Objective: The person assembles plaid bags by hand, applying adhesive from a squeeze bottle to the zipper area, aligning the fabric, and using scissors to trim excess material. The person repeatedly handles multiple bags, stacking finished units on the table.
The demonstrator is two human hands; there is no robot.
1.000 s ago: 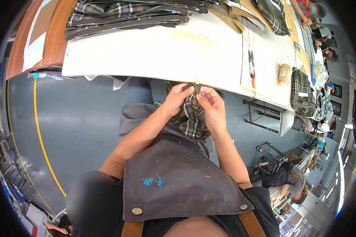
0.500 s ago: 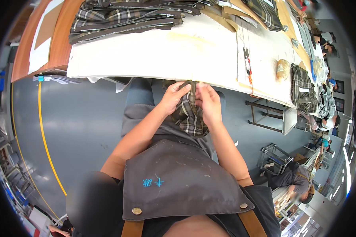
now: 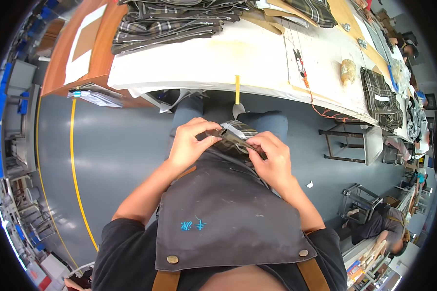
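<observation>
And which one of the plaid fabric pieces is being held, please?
It is the plaid piece by the dark apron, pinched by the left fingers and right fingers; the other plaid pieces lie on the white table.

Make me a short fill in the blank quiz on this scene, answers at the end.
1. The plaid fabric is pinched by the left hand and the ____ hand.
2. The strip crossing the edge of the white table is ____.
3. The large plaid stack lies to the ____ of the tan bundle.

Answers: right; yellow; left.
</observation>
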